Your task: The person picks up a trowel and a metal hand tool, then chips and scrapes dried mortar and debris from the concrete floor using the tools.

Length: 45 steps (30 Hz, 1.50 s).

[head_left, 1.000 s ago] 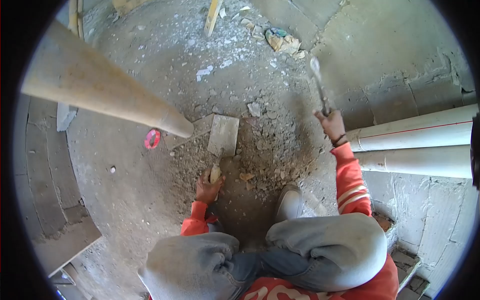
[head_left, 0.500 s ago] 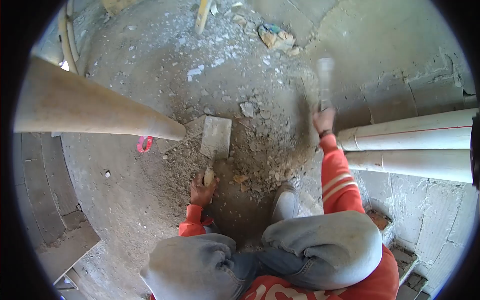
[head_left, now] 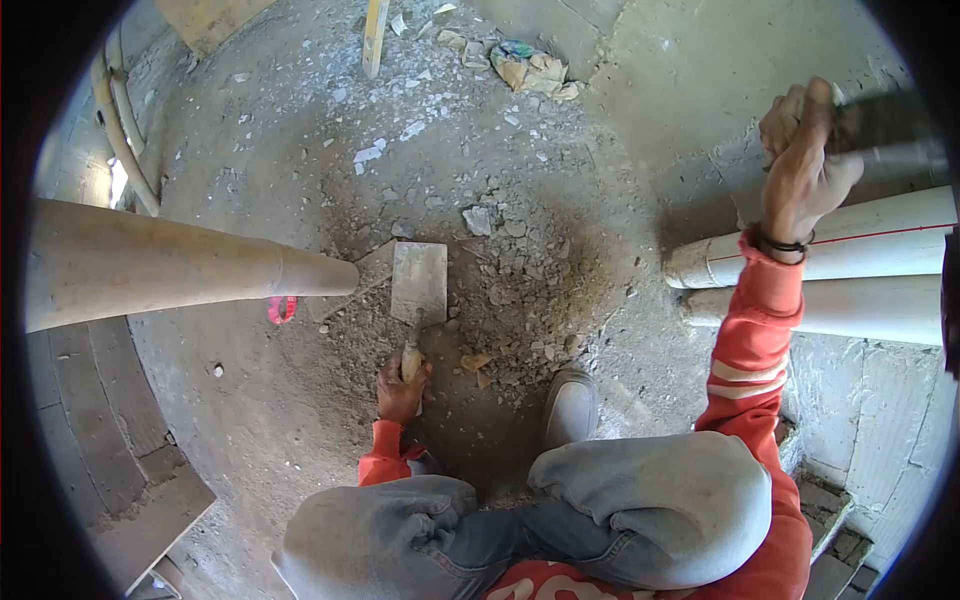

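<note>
My left hand [head_left: 402, 390] is wrapped round the wooden handle of a trowel [head_left: 419, 282]. The trowel's flat rectangular blade lies on the rubble-strewn floor, pointing away from me. Raised at the upper right, my right hand [head_left: 808, 160] is closed on a dark tool [head_left: 885, 125], blurred and partly cut off by the edge of the view; its exact kind I cannot make out. Broken mortar and grit [head_left: 525, 300] lie in a loose heap to the right of the trowel blade.
A thick round post [head_left: 190, 262] reaches in from the left, near a pink ring [head_left: 282, 309]. Two white pipes [head_left: 850, 250] run along the right side. Crumpled paper [head_left: 530, 70] and a yellow strip [head_left: 374, 38] lie farther off. My shoe [head_left: 571, 408] is beside the rubble.
My right hand has swung up and to the right with its tool, closer to the camera. My left hand stays on the trowel. The view has shifted slightly.
</note>
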Motion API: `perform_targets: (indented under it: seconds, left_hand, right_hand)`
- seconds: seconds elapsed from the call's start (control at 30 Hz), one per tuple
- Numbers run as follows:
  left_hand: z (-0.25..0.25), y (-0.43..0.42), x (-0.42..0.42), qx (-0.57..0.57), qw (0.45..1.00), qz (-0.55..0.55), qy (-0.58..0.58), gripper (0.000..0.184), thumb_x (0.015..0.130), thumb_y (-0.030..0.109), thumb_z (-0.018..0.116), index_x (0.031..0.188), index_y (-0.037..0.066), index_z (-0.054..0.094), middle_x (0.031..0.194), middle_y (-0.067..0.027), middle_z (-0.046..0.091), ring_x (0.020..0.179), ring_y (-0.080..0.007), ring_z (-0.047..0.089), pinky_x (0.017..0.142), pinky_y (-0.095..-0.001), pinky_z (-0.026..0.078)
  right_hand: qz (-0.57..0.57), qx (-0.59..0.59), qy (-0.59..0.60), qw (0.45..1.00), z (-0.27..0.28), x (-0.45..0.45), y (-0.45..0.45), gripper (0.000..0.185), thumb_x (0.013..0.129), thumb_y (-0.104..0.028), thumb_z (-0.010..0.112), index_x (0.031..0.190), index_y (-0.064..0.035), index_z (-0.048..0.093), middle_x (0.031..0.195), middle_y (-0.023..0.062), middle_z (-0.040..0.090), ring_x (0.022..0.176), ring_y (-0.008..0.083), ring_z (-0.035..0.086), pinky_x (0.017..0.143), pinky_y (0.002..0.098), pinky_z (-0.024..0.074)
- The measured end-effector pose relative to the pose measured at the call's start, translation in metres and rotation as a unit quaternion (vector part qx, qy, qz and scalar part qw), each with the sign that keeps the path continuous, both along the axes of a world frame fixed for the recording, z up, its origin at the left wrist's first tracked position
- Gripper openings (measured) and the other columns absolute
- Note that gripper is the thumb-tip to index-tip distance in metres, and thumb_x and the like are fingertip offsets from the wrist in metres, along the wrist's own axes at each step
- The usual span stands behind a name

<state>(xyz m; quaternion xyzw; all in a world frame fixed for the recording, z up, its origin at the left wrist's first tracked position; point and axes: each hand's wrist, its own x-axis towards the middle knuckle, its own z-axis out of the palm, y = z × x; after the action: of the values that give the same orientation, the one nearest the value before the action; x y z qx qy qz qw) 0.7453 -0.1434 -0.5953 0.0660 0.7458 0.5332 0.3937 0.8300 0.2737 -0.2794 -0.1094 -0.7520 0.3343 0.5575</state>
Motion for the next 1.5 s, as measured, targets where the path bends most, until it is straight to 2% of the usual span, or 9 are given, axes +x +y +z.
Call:
perform_targets:
  seconds: [0.13,0.27,0.4,0.63,0.77,0.93,1.07,1.3,1.5]
  left_hand:
    - [0.001,0.003,0.002,0.0,1.0,0.01,0.002,0.033,0.081,0.015,0.072,0.106,-0.003,0.059,0.071,-0.0064,0.06,0.051,-0.0124,0.057,0.042,-0.0274,0.05]
    - [-0.004,0.0,0.003,0.014,0.999,0.03,0.002,0.041,0.081,0.016,0.072,0.114,-0.003,0.057,0.075,-0.0067,0.06,0.052,-0.0131,0.058,0.042,-0.0275,0.05]
    - [-0.009,-0.011,0.002,0.007,1.0,-0.013,-0.016,0.046,0.081,0.015,0.073,0.119,-0.003,0.055,0.081,-0.0073,0.061,0.054,-0.0133,0.058,0.042,-0.0276,0.05]
    - [0.004,0.003,0.002,0.001,1.0,0.014,0.0,0.023,0.083,0.015,0.07,0.097,0.0,0.059,0.067,-0.0055,0.059,0.047,-0.0139,0.057,0.042,-0.0276,0.047]
    - [0.007,0.003,0.002,0.015,0.999,-0.003,0.032,0.024,0.083,0.015,0.07,0.098,0.0,0.059,0.067,-0.0054,0.059,0.047,-0.0134,0.056,0.042,-0.0272,0.046]
    - [0.001,0.0,0.005,0.023,0.999,0.032,0.013,0.027,0.083,0.015,0.07,0.103,-0.001,0.059,0.067,-0.0053,0.059,0.047,-0.013,0.056,0.042,-0.0272,0.045]
    - [-0.017,-0.008,0.003,0.011,1.0,0.012,0.015,0.058,0.08,0.018,0.074,0.126,-0.008,0.05,0.071,-0.0073,0.061,0.048,-0.0142,0.058,0.044,-0.0285,0.048]
    - [0.01,0.001,-0.01,-0.004,0.998,-0.032,-0.048,0.034,0.083,0.02,0.072,0.105,-0.001,0.056,0.072,-0.0065,0.059,0.05,-0.0145,0.059,0.044,-0.0286,0.047]
    - [0.028,0.019,-0.027,0.02,0.951,0.014,-0.308,0.019,0.089,0.023,0.066,0.093,0.008,0.055,0.065,-0.0023,0.054,0.049,-0.0125,0.053,0.043,-0.0269,0.043]
  right_hand:
    - [-0.064,0.144,0.046,0.986,-0.124,0.004,0.016,0.014,0.093,-0.002,0.05,0.08,-0.0044,0.055,0.062,0.0067,0.051,0.05,0.0187,0.046,0.047,0.03,0.0376]
    - [-0.206,-0.124,-0.574,0.783,-0.302,0.071,0.042,0.042,0.088,-0.035,0.06,0.089,0.006,0.067,0.087,0.0335,0.061,0.091,0.0472,0.061,0.074,0.0464,0.049]
    - [-0.177,-0.19,-0.474,0.842,-0.286,0.066,0.046,0.047,0.088,-0.039,0.064,0.06,-0.0011,0.055,0.05,0.0083,0.053,0.044,0.0207,0.053,0.044,0.0351,0.0403]
    - [-0.057,-0.124,-0.069,0.988,-0.016,0.015,-0.029,0.032,0.093,-0.015,0.061,0.066,-0.0093,0.045,0.052,-0.0056,0.039,0.043,0.0071,0.034,0.039,0.0254,0.0243]
    - [0.025,0.009,0.147,0.989,-0.071,0.008,-0.013,0.022,0.093,-0.002,0.052,0.072,-0.0066,0.048,0.059,0.0007,0.045,0.049,0.0078,0.04,0.042,0.0233,0.0285]
    - [-0.221,-0.101,-0.532,0.811,-0.305,0.083,0.031,0.037,0.089,-0.026,0.062,0.066,0.0023,0.053,0.06,0.0198,0.055,0.057,0.0286,0.057,0.055,0.0399,0.045]
    - [-0.131,-0.374,-0.42,0.816,-0.233,0.064,0.004,0.053,0.085,-0.044,0.069,0.055,-0.0045,0.051,0.047,0.0022,0.047,0.037,0.0119,0.046,0.035,0.0325,0.0339]
    - [-0.042,-0.139,-0.061,0.988,-0.023,0.028,-0.015,0.026,0.092,-0.027,0.066,0.073,-0.0099,0.057,0.057,-0.0071,0.044,0.047,0.0026,0.038,0.041,0.0219,0.0262]
    - [-0.135,0.025,-0.02,0.99,-0.158,0.02,-0.012,0.013,0.091,-0.007,0.057,0.08,-0.0023,0.051,0.058,0.0036,0.046,0.05,0.0175,0.042,0.048,0.0317,0.0374]
